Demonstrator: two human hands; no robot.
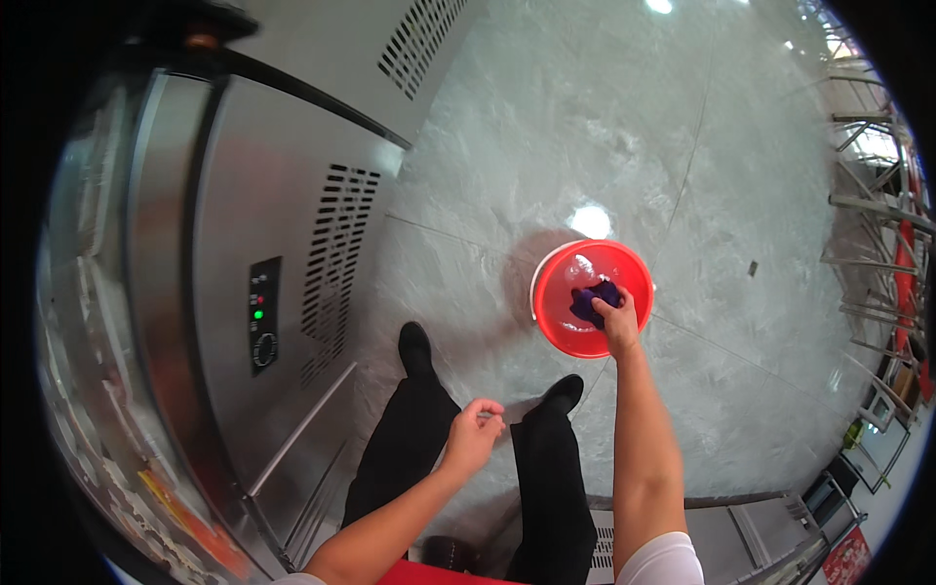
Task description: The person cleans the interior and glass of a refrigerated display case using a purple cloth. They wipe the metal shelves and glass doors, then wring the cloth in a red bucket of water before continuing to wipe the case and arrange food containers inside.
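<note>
A red plastic bucket (545,311) holding water stands on the grey floor in front of my feet, with its white handle lowered along the left side. My right hand (616,316) reaches over the bucket and grips a dark purple cloth (587,303) at or just above the water; the exact height cannot be told. Over my legs, left of the bucket and nearer to me, my left hand (475,437) is held with bent fingers and nothing visible in it. It touches neither the bucket nor the cloth.
A stainless steel refrigerated cabinet (285,168) with vents and a control panel (264,316) runs along the left. Metal racks or chair frames (870,208) stand at the far right. Another steel unit (702,537) is behind me at the lower right. My black shoes (415,349) are on the floor.
</note>
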